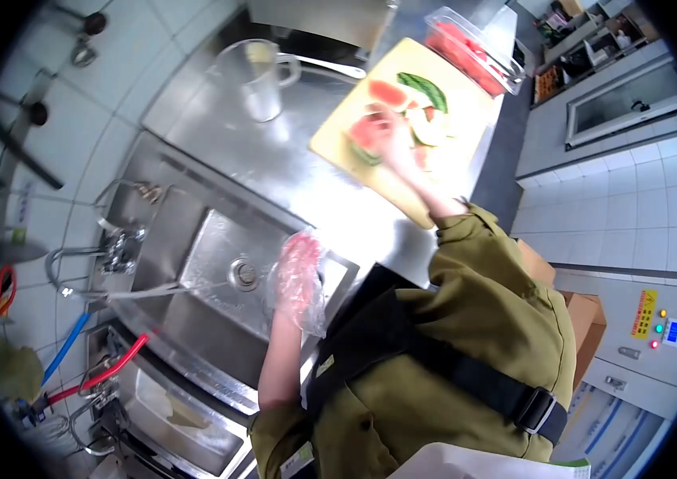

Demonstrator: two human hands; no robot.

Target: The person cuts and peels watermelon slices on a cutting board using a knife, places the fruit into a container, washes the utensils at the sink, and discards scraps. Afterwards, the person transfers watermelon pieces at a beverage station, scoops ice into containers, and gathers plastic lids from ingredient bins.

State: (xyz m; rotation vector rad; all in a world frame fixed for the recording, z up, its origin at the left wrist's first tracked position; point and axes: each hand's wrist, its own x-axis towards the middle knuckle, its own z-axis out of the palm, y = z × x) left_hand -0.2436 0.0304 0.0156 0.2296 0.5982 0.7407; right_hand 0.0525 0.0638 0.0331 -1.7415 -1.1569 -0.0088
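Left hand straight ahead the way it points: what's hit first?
Left hand: probably the sink rim. If it clears that, it would pass over the steel counter toward the cutting board; hand height is unclear from this view.

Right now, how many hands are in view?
2: the left hand over the steel sink, in clear plastic; the right hand at the watermelon on the cutting board.

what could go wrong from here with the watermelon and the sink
Watermelon and rind lie loose around the right hand on the board, so a careless sweep might push a piece off.

The left hand, over the sink, is inside baggy clear plastic, which could slip or drip if wet.
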